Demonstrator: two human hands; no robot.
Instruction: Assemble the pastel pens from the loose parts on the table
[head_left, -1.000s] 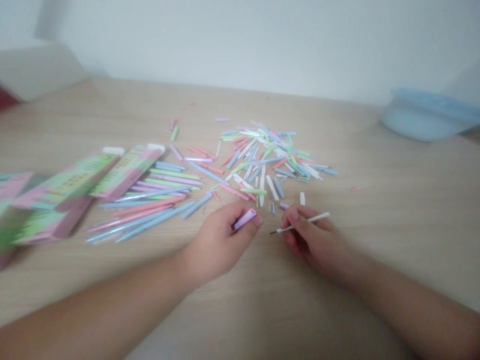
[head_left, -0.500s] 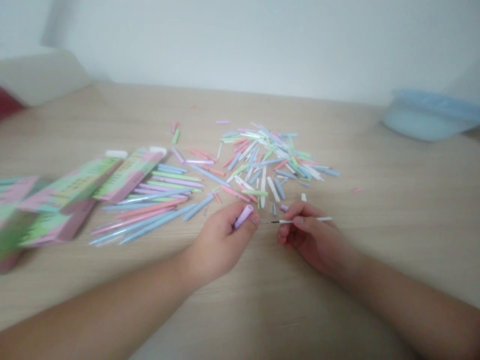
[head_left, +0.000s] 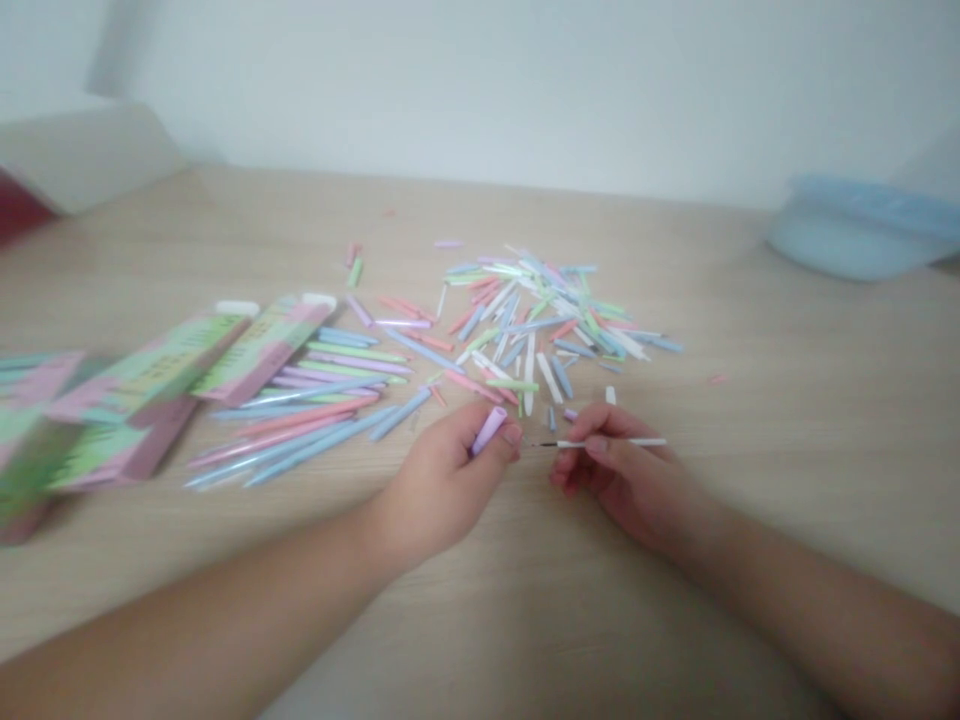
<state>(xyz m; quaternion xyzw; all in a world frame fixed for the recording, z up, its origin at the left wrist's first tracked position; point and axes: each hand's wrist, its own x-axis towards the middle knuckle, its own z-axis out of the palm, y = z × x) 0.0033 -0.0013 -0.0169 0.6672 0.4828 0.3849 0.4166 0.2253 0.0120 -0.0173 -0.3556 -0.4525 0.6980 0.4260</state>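
Observation:
My left hand point(head_left: 442, 480) is closed around a short purple pen tube point(head_left: 488, 431), whose hollow end points up and away. Its thumb and fingertip also meet at a thin clear tip, too blurred to name. Pinched in my right hand point(head_left: 630, 472) is a slim white pen refill point(head_left: 646, 441), lying level with its dark end toward my left fingertips. Just beyond the hands spreads a loose pile of pastel and white pen parts point(head_left: 529, 310). Finished-looking pens point(head_left: 322, 400) in pink, blue, green and purple lie in a row left of my left hand.
Several pastel printed boxes point(head_left: 154, 370) overlap on the left of the wooden table point(head_left: 600, 620). A pale blue bag or pouch point(head_left: 862, 230) sits at the far right. A whitish flap point(head_left: 90, 155) stands at the back left, and a white wall point(head_left: 480, 90) rises behind.
The view has shifted very slightly, so the things on the table appear a little farther right. Both hands keep their grips, and the refill stays close to the left fingertips.

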